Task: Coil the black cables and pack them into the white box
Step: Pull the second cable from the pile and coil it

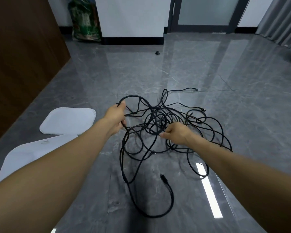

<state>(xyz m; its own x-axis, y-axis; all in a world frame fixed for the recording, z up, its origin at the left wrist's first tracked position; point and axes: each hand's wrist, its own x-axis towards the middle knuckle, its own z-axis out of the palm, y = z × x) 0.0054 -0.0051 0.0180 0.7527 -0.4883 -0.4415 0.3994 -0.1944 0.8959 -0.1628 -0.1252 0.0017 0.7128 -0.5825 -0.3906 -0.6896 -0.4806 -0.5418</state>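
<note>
A tangle of black cables lies spread on the glossy grey floor in the middle of the view. My left hand grips a loop of thick black cable at the tangle's left edge. My right hand pinches a cable strand near the tangle's centre. One plug end lies loose on the floor close to me. The white box sits at the lower left, partly hidden behind my left forearm. Its white lid lies flat just beyond it.
A brown wooden panel stands along the left. A green patterned bag leans by a white pillar at the back. A small black doorstop sits on the floor far ahead. Grey curtains hang at the right.
</note>
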